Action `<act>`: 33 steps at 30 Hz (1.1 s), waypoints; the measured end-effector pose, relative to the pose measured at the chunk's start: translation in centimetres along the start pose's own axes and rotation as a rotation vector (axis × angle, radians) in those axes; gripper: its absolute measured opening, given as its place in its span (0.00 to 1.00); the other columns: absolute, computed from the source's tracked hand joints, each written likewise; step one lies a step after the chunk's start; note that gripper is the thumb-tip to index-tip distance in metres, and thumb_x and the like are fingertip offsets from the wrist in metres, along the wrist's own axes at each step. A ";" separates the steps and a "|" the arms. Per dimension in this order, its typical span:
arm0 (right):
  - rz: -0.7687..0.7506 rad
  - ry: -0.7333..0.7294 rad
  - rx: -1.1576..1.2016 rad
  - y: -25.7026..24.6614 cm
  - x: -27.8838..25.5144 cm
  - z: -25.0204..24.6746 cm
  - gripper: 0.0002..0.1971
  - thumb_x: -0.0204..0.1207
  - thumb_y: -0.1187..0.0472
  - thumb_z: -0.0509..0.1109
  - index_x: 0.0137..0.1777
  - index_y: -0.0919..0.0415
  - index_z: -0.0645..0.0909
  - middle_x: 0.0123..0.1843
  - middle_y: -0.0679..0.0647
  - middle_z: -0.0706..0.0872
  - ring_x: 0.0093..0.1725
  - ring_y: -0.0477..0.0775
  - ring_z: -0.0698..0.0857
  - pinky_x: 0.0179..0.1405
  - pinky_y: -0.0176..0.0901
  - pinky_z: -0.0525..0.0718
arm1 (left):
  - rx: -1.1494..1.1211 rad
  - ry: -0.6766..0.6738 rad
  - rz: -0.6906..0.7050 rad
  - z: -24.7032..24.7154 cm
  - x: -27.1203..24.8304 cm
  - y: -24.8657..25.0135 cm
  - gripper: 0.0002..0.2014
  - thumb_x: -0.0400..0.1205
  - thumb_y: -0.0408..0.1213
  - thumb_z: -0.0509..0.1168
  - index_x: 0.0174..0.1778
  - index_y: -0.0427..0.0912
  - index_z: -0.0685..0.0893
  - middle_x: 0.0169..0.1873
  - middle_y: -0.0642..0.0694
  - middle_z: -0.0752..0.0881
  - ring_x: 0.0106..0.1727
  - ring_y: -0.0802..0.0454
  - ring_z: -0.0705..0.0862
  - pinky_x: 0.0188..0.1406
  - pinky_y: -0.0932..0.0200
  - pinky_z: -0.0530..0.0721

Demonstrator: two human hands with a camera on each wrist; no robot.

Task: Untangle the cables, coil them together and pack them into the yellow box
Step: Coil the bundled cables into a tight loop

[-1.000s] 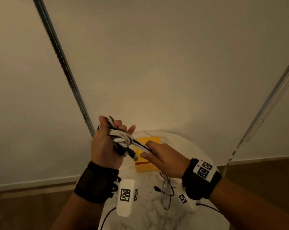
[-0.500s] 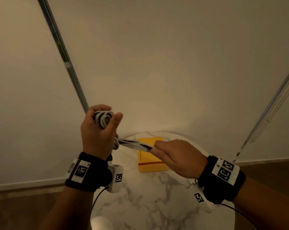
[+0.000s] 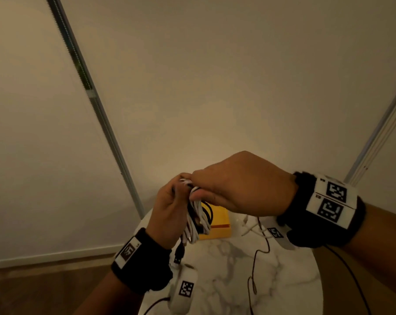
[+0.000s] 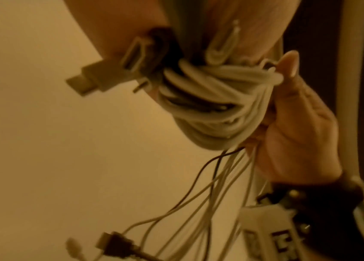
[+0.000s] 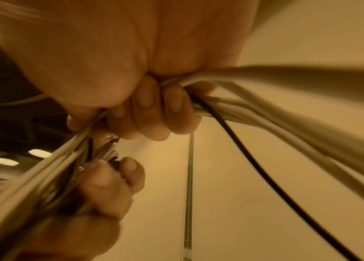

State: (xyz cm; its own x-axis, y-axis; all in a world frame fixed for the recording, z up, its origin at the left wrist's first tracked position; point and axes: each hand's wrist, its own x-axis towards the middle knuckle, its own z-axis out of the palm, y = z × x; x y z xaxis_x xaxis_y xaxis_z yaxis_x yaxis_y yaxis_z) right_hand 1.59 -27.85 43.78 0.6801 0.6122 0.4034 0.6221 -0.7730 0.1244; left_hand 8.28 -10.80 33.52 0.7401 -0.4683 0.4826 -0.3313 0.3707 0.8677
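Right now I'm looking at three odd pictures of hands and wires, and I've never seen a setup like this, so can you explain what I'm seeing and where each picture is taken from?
There is no machine here: a person works with bare hands and wears three cameras. The wide picture comes from a camera on the head, looking down. The other two come from cameras strapped to the wrists, hence the very close, blurry views.

The left hand grips a coiled bundle of cables, mostly white with some black. The right hand pinches the top of that bundle. Loose ends with plugs hang below.

Beneath the hands stands a round marble table. On it lie a yellow box and a few loose thin wires. The black wristbands carry printed square markers.
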 end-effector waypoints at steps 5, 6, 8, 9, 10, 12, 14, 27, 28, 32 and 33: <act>0.086 0.003 0.027 0.6 -0.1 1.3 0.21 0.88 0.40 0.48 0.47 0.50 0.77 0.35 0.47 0.82 0.28 0.52 0.76 0.28 0.46 0.74 | -0.040 -0.154 -0.146 -0.9 -0.5 0.2 0.19 0.68 0.47 0.85 0.48 0.43 0.87 0.32 0.41 0.89 0.27 0.48 0.86 0.30 0.52 0.87; 0.093 0.005 0.039 0.5 -0.3 1.6 0.21 0.88 0.40 0.48 0.47 0.50 0.77 0.35 0.47 0.82 0.28 0.51 0.77 0.28 0.46 0.75 | 0.035 -0.148 -0.150 -0.8 -0.5 0.3 0.12 0.69 0.40 0.83 0.43 0.45 0.87 0.30 0.44 0.87 0.28 0.48 0.85 0.33 0.52 0.86; 0.126 0.024 0.077 0.3 -0.3 2.0 0.21 0.87 0.38 0.51 0.46 0.50 0.77 0.33 0.46 0.81 0.28 0.50 0.76 0.28 0.46 0.75 | 0.088 -0.157 -0.138 -0.7 -0.7 0.3 0.07 0.73 0.37 0.77 0.38 0.40 0.85 0.28 0.46 0.84 0.28 0.49 0.83 0.35 0.54 0.84; 0.154 0.036 0.098 0.3 -0.4 2.2 0.21 0.86 0.37 0.52 0.46 0.50 0.77 0.32 0.46 0.80 0.28 0.50 0.76 0.27 0.45 0.74 | 0.089 -0.141 -0.130 -0.5 -0.7 0.2 0.08 0.74 0.37 0.74 0.37 0.37 0.83 0.27 0.46 0.83 0.28 0.48 0.81 0.35 0.55 0.83; 0.191 0.049 0.129 0.4 -0.4 2.4 0.21 0.85 0.35 0.54 0.46 0.50 0.76 0.31 0.47 0.79 0.28 0.50 0.75 0.27 0.46 0.74 | 0.086 -0.105 -0.126 -0.4 -0.7 0.0 0.09 0.74 0.37 0.72 0.36 0.35 0.82 0.26 0.46 0.82 0.27 0.46 0.79 0.34 0.54 0.81; 0.295 0.067 0.232 1.0 -0.6 2.9 0.22 0.83 0.33 0.57 0.46 0.51 0.75 0.30 0.49 0.78 0.27 0.50 0.75 0.27 0.47 0.72 | 0.040 0.021 -0.129 -0.4 -0.5 -0.3 0.10 0.71 0.38 0.71 0.34 0.34 0.80 0.26 0.44 0.79 0.28 0.42 0.74 0.33 0.50 0.75; 0.405 0.083 0.403 1.9 -1.1 3.8 0.20 0.84 0.35 0.60 0.44 0.52 0.75 0.29 0.52 0.78 0.28 0.53 0.75 0.29 0.48 0.72 | -0.098 0.197 -0.174 -0.6 -0.2 -0.1 0.08 0.68 0.39 0.72 0.34 0.38 0.83 0.28 0.43 0.81 0.31 0.41 0.77 0.36 0.49 0.78; 0.589 -0.105 0.964 -0.9 -3.0 13.2 0.19 0.90 0.47 0.59 0.41 0.58 0.75 0.25 0.40 0.74 0.24 0.39 0.71 0.29 0.29 0.70 | -0.739 0.427 -0.410 -1.6 2.1 0.3 0.15 0.88 0.48 0.62 0.42 0.40 0.83 0.34 0.49 0.88 0.36 0.54 0.90 0.56 0.48 0.91; 0.581 -0.129 0.942 -1.1 -3.3 13.6 0.20 0.89 0.45 0.59 0.39 0.57 0.75 0.26 0.41 0.73 0.25 0.39 0.71 0.30 0.31 0.70 | -0.738 0.429 -0.389 -2.3 2.2 0.4 0.13 0.84 0.49 0.67 0.41 0.43 0.80 0.32 0.50 0.85 0.33 0.54 0.88 0.45 0.52 0.92; 0.574 -0.160 0.907 -1.5 -4.7 14.6 0.21 0.89 0.45 0.61 0.39 0.60 0.73 0.30 0.50 0.74 0.27 0.41 0.71 0.31 0.38 0.71 | -0.363 0.524 -0.195 -4.4 2.4 0.8 0.13 0.83 0.49 0.68 0.49 0.43 0.76 0.32 0.48 0.83 0.28 0.51 0.84 0.27 0.57 0.86; 0.566 -0.166 0.860 -1.5 -4.8 14.7 0.22 0.89 0.45 0.60 0.39 0.62 0.72 0.31 0.53 0.74 0.28 0.42 0.71 0.32 0.41 0.71 | -0.204 0.543 -0.107 -4.3 2.3 1.2 0.12 0.84 0.44 0.69 0.52 0.41 0.75 0.31 0.45 0.83 0.27 0.49 0.84 0.26 0.56 0.86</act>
State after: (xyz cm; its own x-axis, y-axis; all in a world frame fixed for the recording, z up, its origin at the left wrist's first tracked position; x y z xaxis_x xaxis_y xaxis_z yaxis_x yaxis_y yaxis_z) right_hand 3.13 -27.20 28.34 0.9629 0.2624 0.0633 0.2174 -0.6148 -0.7581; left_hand 12.11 -8.05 35.13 0.9747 -0.0533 0.2169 -0.1591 0.5161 0.8416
